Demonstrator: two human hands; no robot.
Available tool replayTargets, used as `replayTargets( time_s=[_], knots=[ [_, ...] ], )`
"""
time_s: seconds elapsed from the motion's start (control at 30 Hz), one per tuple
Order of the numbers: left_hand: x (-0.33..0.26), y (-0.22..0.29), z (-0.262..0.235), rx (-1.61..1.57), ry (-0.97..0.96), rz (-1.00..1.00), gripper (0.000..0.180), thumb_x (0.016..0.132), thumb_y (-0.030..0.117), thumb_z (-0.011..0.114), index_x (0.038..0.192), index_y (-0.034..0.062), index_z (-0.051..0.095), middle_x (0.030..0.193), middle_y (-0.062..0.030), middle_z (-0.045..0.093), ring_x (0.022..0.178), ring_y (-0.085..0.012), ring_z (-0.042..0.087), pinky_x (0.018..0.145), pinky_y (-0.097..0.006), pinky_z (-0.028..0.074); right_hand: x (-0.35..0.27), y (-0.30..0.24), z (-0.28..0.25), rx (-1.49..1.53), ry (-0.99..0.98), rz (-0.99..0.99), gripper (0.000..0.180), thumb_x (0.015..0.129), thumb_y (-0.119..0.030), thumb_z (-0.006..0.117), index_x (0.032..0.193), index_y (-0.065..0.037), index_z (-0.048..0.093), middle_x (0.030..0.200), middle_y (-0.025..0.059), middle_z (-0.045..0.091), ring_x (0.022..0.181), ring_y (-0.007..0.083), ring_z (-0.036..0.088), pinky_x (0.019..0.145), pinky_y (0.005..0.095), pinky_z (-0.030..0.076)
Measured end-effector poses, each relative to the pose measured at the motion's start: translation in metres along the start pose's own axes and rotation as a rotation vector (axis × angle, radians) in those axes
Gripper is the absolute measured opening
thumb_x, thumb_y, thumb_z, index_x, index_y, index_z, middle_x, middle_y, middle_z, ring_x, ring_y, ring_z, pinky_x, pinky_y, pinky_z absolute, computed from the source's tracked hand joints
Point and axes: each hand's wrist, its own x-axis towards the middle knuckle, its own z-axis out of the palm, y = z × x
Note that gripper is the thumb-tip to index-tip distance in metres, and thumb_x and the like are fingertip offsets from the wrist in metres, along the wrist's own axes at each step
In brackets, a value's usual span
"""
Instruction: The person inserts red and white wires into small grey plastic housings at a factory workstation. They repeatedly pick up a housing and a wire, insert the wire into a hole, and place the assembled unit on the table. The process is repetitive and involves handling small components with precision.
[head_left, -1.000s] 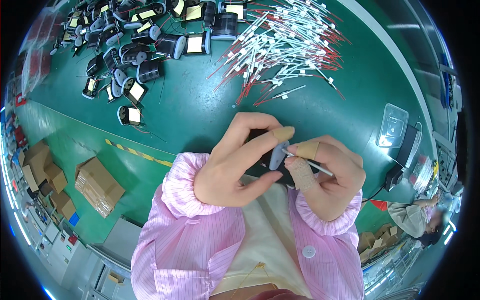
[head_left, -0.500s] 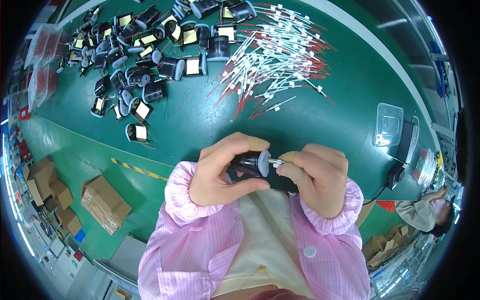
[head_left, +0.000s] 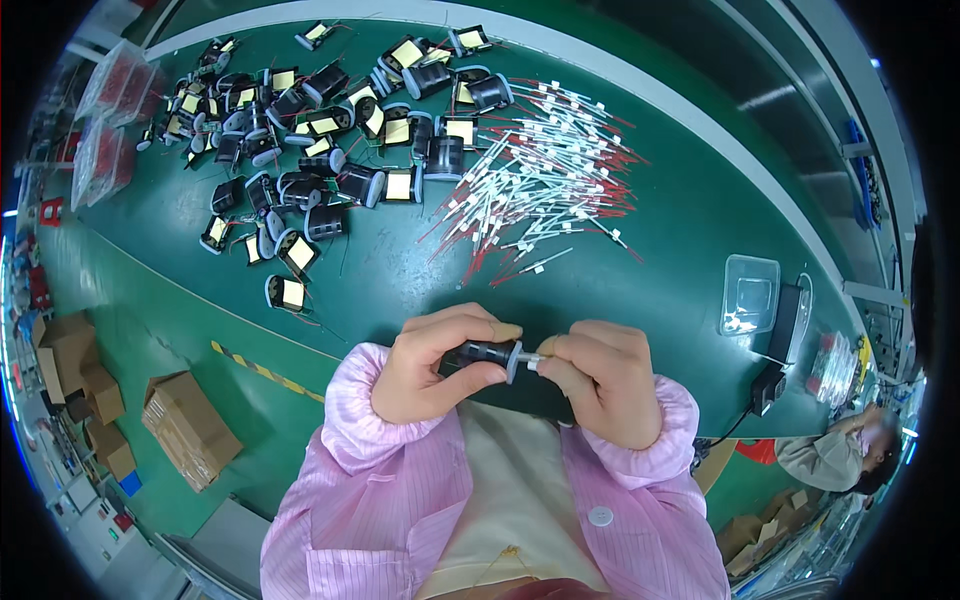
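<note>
Near the table's front edge, my left hand (head_left: 425,375) is closed around a black-wrapped coil (head_left: 484,351) with a grey end plate, which faces right. Just beside that plate, my right hand (head_left: 608,378) pinches a thin white-sleeved wire lead (head_left: 530,358). The lead's inner end meets the plate; whether it goes inside I cannot tell. Beyond my hands lies a heap of similar leads (head_left: 540,180) with white connectors and red wire ends. Several more black coils (head_left: 445,157) with grey plates and pale yellow labels are spread over the table's far left.
On the green table (head_left: 640,290), a clear plastic tray (head_left: 750,295) stands at the right, next to a black device (head_left: 768,388) with a cable. Clear bags (head_left: 105,165) sit at the far left edge. Cardboard boxes (head_left: 190,430) stand on the floor. A person (head_left: 835,455) sits at right.
The whole view has shifted, so the table appears lower. The coil has turned, and its end plate now shows more edge-on. Both hands keep their hold.
</note>
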Motion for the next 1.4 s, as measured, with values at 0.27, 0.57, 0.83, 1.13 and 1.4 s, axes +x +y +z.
replayTargets(
  time_s=[0.27, 0.57, 0.83, 1.13, 1.4],
  knots=[
    [0.003, -0.006, 0.008, -0.051, 0.106, -0.051, 0.029, 0.078, -0.003, 0.071, 0.106, -0.0074, 0.064, 0.086, -0.0113, 0.062, 0.076, -0.0162, 0.059, 0.067, -0.026, 0.045, -0.002, -0.007, 0.015, -0.364, 0.145, -0.191, 0.017, 0.069, -0.005, 0.074, 0.081, 0.000, 0.062, 0.064, 0.0064, 0.043, 0.056, 0.0236, 0.047, 0.052, 0.0353, 0.038],
    [0.009, 0.015, 0.005, 0.092, 0.058, -0.106, 0.030, 0.079, 0.005, 0.074, 0.105, -0.0059, 0.066, 0.089, -0.0120, 0.064, 0.076, -0.0179, 0.060, 0.068, -0.029, 0.045, -0.008, -0.005, 0.025, -0.561, 0.209, -0.348, 0.016, 0.070, -0.004, 0.071, 0.081, 0.001, 0.061, 0.067, 0.0074, 0.038, 0.059, 0.0237, 0.043, 0.055, 0.0356, 0.039],
    [0.015, 0.004, 0.007, 0.056, 0.034, -0.061, 0.029, 0.079, 0.000, 0.071, 0.107, -0.0032, 0.066, 0.090, -0.0113, 0.064, 0.082, -0.0184, 0.062, 0.073, -0.029, 0.047, -0.001, 0.002, 0.007, -0.142, 0.059, -0.023, 0.009, 0.076, -0.001, 0.069, 0.083, 0.001, 0.063, 0.064, 0.0106, 0.050, 0.056, 0.0274, 0.051, 0.054, 0.0370, 0.041],
    [0.007, -0.006, 0.012, 0.208, 0.173, 0.098, 0.045, 0.087, 0.018, 0.067, 0.126, 0.0015, 0.052, 0.104, -0.0151, 0.062, 0.092, -0.0297, 0.062, 0.081, -0.038, 0.050, -0.005, 0.014, 0.006, 0.051, 0.056, 0.310, 0.006, 0.087, -0.002, 0.062, 0.082, 0.000, 0.064, 0.064, 0.0008, 0.051, 0.055, 0.0099, 0.048, 0.051, 0.0239, 0.035],
    [-0.031, 0.010, -0.056, 1.279, 1.043, 0.050, 0.019, 0.077, -0.002, 0.064, 0.095, -0.0002, 0.062, 0.096, -0.0151, 0.061, 0.093, -0.0329, 0.057, 0.082, -0.039, 0.046, 0.032, 0.144, -0.104, 1.030, 0.213, 0.386, 0.029, 0.098, -0.026, 0.055, 0.110, 0.000, 0.059, 0.077, 0.0010, 0.058, 0.063, 0.0071, 0.048, 0.061, 0.0251, 0.039]
  ],
)
